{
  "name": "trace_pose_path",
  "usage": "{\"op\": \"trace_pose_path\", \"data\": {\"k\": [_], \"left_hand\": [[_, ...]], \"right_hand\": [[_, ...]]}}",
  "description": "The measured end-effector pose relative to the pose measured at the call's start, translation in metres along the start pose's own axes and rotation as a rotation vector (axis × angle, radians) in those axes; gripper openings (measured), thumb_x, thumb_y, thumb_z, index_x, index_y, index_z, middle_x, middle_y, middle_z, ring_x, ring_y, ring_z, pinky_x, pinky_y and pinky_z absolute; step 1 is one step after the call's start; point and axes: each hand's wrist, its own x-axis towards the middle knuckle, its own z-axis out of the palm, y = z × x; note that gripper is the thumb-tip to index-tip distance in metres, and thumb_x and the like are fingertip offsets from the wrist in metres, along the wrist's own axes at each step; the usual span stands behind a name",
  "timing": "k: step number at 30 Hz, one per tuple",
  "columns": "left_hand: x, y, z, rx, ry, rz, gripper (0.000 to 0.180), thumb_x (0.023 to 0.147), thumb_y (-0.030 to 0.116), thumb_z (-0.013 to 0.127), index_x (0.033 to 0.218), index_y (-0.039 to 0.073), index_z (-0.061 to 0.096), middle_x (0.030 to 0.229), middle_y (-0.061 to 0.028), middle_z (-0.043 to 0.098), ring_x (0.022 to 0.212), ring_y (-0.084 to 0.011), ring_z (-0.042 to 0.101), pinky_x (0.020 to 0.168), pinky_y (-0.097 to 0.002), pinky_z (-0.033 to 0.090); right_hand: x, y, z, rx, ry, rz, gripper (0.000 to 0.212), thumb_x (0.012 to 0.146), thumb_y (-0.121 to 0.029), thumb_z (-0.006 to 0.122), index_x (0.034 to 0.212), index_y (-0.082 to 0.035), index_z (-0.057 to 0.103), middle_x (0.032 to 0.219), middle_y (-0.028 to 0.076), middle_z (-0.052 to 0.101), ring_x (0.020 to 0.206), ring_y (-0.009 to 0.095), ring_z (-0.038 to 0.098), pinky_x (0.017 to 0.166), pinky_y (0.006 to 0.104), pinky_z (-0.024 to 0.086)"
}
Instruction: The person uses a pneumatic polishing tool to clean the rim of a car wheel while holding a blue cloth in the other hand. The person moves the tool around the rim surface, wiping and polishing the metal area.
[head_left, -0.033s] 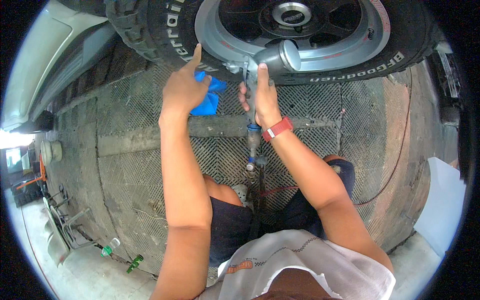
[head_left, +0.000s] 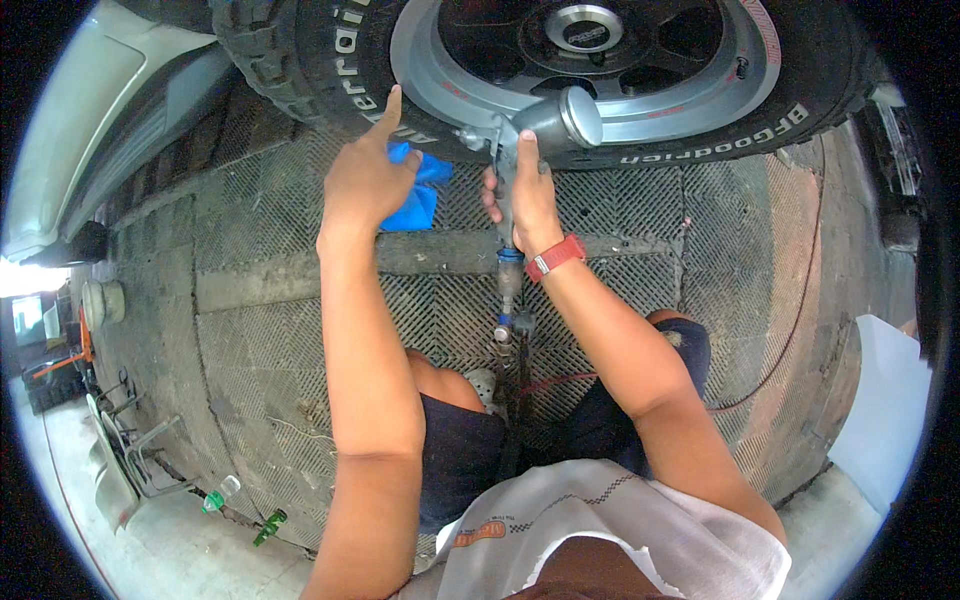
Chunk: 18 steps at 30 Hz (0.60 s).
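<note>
My right hand point(head_left: 533, 195) is wrapped round the handle of a grey spray gun point(head_left: 506, 165), its thumb lying up along the gun's body. The gun's round metal cup point(head_left: 560, 115) leans to the right in front of the wheel rim point(head_left: 660, 125). Below the grip, an air fitting with a blue ring hangs down. My left hand point(head_left: 370, 175) stretches its index finger toward the sidewall of the black tyre point(head_left: 350, 90). Its other fingers are curled and partly hidden, with a blue cloth point(head_left: 425, 190) held beneath them.
Dark ribbed mats point(head_left: 270, 350) cover the floor around my knees. A thin red hose point(head_left: 800, 320) curves along the right. Two bottles point(head_left: 270, 527) lie at lower left, near a metal-legged chair point(head_left: 120, 465). A pale car body point(head_left: 90, 110) stands at upper left, a white panel point(head_left: 875, 420) at right.
The spray gun and my right hand have shifted very slightly, the gun's body moving a little to the right. My left hand looks the same.
</note>
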Motion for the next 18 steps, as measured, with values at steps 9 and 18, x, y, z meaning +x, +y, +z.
{"op": "trace_pose_path", "data": {"k": [9,18], "left_hand": [[-0.010,0.002,-0.010,-0.028,0.075,-0.002,0.099,0.092,0.028,0.079,0.174,0.038,0.025,0.113,-0.0310,0.076,0.109,-0.0483,0.074,0.096,-0.0538,0.057],[-0.002,0.008,0.001,0.110,0.037,0.044,0.100,0.091,0.027,0.075,0.175,0.031,0.021,0.110,-0.0276,0.078,0.105,-0.0467,0.075,0.096,-0.0542,0.059]], "right_hand": [[0.014,0.015,-0.010,-0.120,0.174,0.001,0.068,0.114,-0.063,0.038,0.090,-0.004,0.061,0.067,0.005,0.058,0.050,0.016,0.055,0.040,0.0302,0.041],[-0.038,-0.055,0.047,-0.105,-0.184,-0.251,0.073,0.115,-0.065,0.034,0.086,-0.003,0.061,0.068,0.004,0.059,0.051,0.012,0.053,0.045,0.0272,0.041]]}}
